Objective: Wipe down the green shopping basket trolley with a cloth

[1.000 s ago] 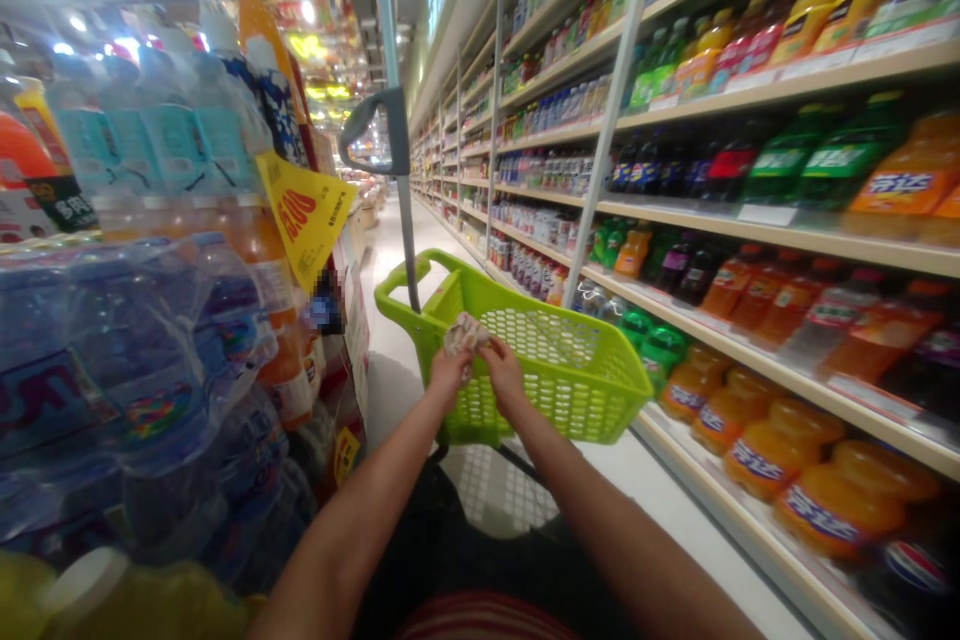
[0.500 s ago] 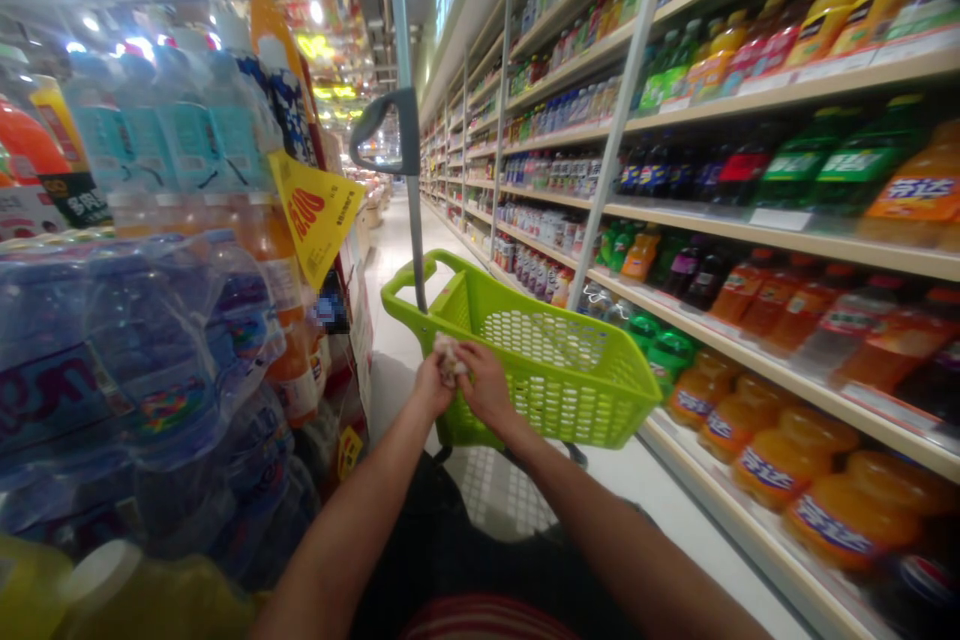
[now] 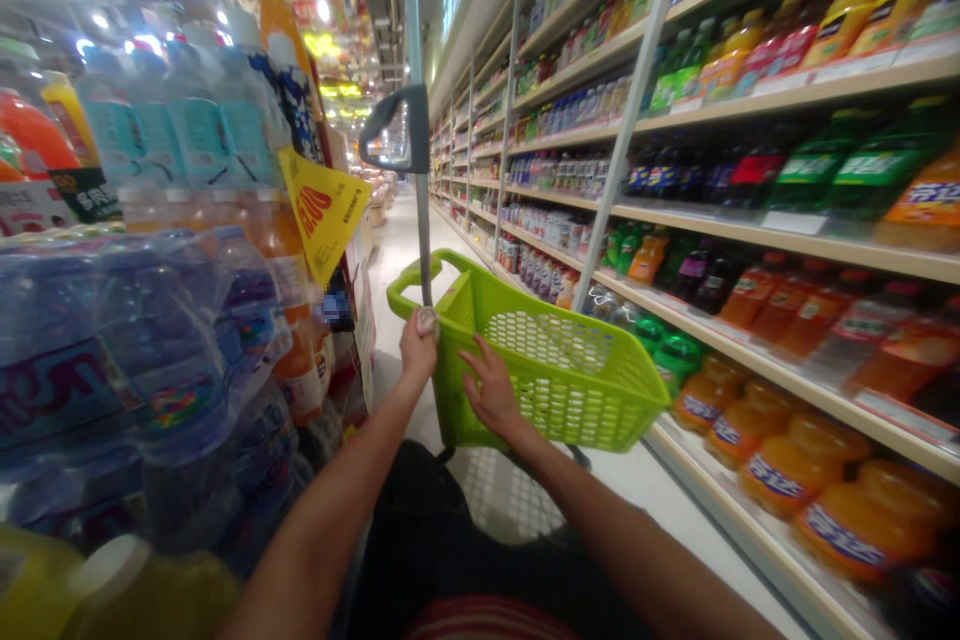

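My left hand (image 3: 417,348) is closed in a fist on a small crumpled pale wad (image 3: 427,322), right by the near corner of a lime green wheeled shopping basket (image 3: 592,400). My right hand (image 3: 491,392) is open, with its fingers spread flat against the basket's near wall. A grey pole (image 3: 422,210) rises from the basket's near end and carries a dark grip (image 3: 391,130) at the top. I cannot see anything inside the basket from here.
Long shelves of soft-drink bottles (image 3: 787,170) run down the right side. Shrink-wrapped packs of water bottles (image 3: 150,350) are stacked close on the left, with a yellow price tag (image 3: 322,210) hanging out. The pale aisle floor (image 3: 397,240) stretches ahead.
Both hands were together, working the pale wad over the basket's edge. Now the left hand alone holds it, balled up, and the right hand has dropped open onto the basket wall.
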Tool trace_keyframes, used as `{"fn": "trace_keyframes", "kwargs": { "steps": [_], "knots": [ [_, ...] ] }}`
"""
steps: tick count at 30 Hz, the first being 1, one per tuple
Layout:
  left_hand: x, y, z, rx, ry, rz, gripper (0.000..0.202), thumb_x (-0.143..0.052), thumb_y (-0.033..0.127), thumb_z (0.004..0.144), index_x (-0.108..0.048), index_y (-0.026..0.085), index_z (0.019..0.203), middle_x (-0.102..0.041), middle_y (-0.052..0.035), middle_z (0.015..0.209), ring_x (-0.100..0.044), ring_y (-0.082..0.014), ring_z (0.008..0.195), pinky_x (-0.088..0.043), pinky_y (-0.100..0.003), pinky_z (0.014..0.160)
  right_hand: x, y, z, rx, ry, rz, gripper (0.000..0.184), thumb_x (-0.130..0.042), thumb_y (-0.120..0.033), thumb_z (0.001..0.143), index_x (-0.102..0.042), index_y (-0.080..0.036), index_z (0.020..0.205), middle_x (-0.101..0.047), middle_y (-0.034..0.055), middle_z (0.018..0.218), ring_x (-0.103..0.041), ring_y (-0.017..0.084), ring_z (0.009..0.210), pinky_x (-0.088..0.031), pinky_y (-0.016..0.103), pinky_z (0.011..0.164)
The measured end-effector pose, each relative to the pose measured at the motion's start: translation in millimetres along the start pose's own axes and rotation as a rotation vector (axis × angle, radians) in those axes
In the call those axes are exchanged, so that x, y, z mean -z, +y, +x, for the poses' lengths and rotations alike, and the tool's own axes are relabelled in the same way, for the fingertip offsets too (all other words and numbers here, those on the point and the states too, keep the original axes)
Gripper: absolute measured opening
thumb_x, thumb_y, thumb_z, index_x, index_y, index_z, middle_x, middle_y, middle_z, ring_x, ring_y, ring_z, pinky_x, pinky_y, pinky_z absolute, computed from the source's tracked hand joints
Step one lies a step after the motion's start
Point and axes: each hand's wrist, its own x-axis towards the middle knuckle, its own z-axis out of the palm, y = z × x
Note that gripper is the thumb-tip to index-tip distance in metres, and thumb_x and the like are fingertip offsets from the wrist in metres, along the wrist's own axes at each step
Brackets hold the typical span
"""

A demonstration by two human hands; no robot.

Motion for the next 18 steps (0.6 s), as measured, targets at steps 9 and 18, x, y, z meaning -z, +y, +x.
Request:
{"fn": "trace_keyframes", "kwargs": {
  "steps": [9,18],
  "knots": [
    [-6.4,28.1,77.3,-0.68,0.039,0.743,0.048,-0.047,0.008,0.08,-0.047,0.016,0.127,-0.035,-0.012,0.143,-0.023,-0.0249,0.135,-0.019,-0.044,0.112,7.1,27.7,-0.2,-0.041,-0.111,0.057,0.032,-0.044,-0.011,0.075,-0.066,-0.019,0.097,-0.061,0.0097,0.116,-0.056,0.021,0.109,-0.045,0.041,0.095],
    [22.4,-54.3,39.7,-0.764,-0.332,0.704,0.038,-0.036,0.01,0.087,-0.059,0.021,0.115,-0.048,-0.0057,0.135,-0.024,-0.019,0.135,-0.027,-0.042,0.11,11.1,35.5,-9.3,-0.111,-0.263,0.055,0.029,-0.043,-0.013,0.077,-0.068,-0.02,0.09,-0.07,0.0071,0.091,-0.065,0.02,0.086,-0.051,0.04,0.082]
  ]
}}
